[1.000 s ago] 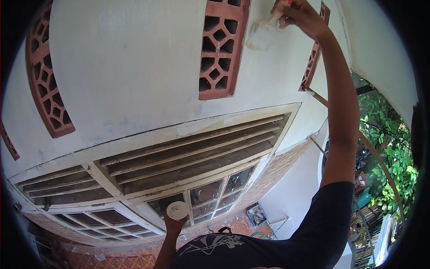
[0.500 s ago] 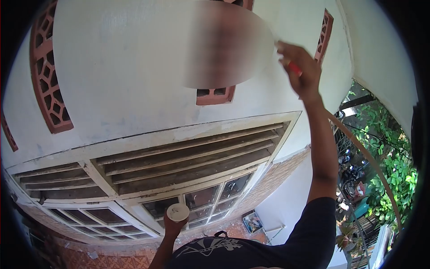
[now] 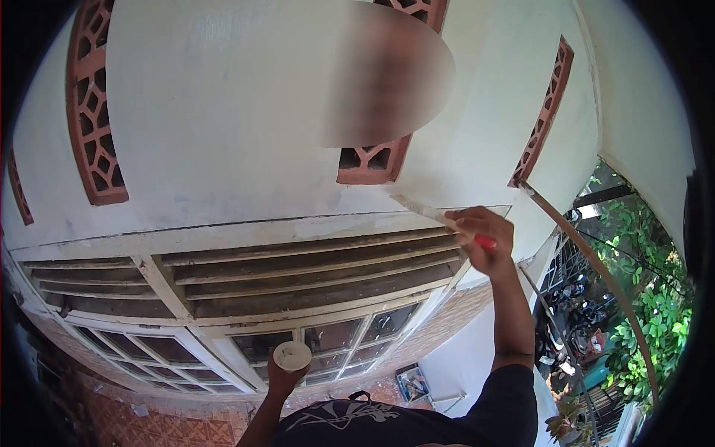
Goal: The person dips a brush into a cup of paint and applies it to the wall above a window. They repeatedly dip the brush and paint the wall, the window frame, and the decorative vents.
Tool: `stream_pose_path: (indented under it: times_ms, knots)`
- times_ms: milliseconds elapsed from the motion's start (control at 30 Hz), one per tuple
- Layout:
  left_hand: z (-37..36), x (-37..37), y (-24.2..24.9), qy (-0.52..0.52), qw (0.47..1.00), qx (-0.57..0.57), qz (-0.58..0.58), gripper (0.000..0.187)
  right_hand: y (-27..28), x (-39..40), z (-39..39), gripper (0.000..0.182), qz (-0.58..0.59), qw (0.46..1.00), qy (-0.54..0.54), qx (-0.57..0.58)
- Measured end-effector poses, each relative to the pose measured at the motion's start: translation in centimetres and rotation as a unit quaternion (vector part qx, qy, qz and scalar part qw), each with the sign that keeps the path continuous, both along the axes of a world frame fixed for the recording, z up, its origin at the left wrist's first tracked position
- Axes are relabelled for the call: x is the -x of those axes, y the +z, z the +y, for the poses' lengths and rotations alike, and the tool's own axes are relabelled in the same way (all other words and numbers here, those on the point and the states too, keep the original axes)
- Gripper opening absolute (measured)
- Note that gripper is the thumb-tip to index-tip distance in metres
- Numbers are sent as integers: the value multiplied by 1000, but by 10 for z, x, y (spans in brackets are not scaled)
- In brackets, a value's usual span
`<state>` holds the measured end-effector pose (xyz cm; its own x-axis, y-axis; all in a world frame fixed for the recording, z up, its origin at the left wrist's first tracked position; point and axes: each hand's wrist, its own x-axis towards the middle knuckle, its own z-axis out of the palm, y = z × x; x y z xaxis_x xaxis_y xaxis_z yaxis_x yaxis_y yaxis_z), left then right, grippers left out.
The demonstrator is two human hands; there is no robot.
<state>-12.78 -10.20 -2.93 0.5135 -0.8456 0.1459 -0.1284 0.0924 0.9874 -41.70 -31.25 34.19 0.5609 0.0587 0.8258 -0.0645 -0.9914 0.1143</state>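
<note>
My right hand point(image 3: 482, 237) is wrapped round the red-ended handle of a paintbrush point(image 3: 421, 207). The bristles point left and lie at the pale wall point(image 3: 261, 134), just above the window frame and below the middle reddish vent block point(image 3: 370, 165); whether they touch is hard to tell. Lower down, my left hand point(image 3: 281, 381) grips a small white cup point(image 3: 292, 356), with its round mouth facing me and whitish stuff inside. Some of the fingers are hidden behind the cup.
Louvred slats point(image 3: 313, 272) and glass panes point(image 3: 331, 339) lie below the wall. Another vent block point(image 3: 97, 127) is on the left, a narrow one point(image 3: 544, 112) on the right. A brown pole point(image 3: 588, 249) slants past plants point(image 3: 655, 298). Far below is a tiled floor point(image 3: 171, 428).
My right hand has come down and a little left, bringing the paintbrush to the wall above the window. My left hand still holds the cup, slightly lower. The view has shifted a little.
</note>
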Motion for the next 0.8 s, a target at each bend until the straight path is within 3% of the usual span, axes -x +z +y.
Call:
stream_pose_path:
  times_ms: [67, 167, 267, 533, 567, 633, 700, 800]
  knots:
    - [0, 2, 0, 0, 1000, 2, 7, 69, 8, 5, -10, 18, -11, 993, 33, -117]
    - [-2, 2, -9, -3, 1000, 6, 13, 67, 25, 4, -42, 12, -30, 984, 86, -155]
    - [-2, 6, -2, -3, 1000, 12, 14, 66, 59, -1, -52, 14, -39, 978, 61, -197]
    - [-1, 5, -22, 5, 1000, 9, 18, 70, 135, -7, -36, 14, -106, 991, 59, 48]
    - [-2, 5, -27, 6, 1000, 8, 20, 70, 131, -7, -34, 14, -105, 992, 60, 48]
    - [-4, 7, -33, 30, 998, 29, 54, 74, 117, -8, -24, 16, -113, 978, -9, 178]
    - [-2, 9, -28, 23, 998, 16, 52, 74, 98, -12, -21, 27, -46, 958, -65, 276]
    - [0, 11, -17, 15, 999, 1, 30, 74, 50, -17, -25, 37, 34, 967, -84, 239]
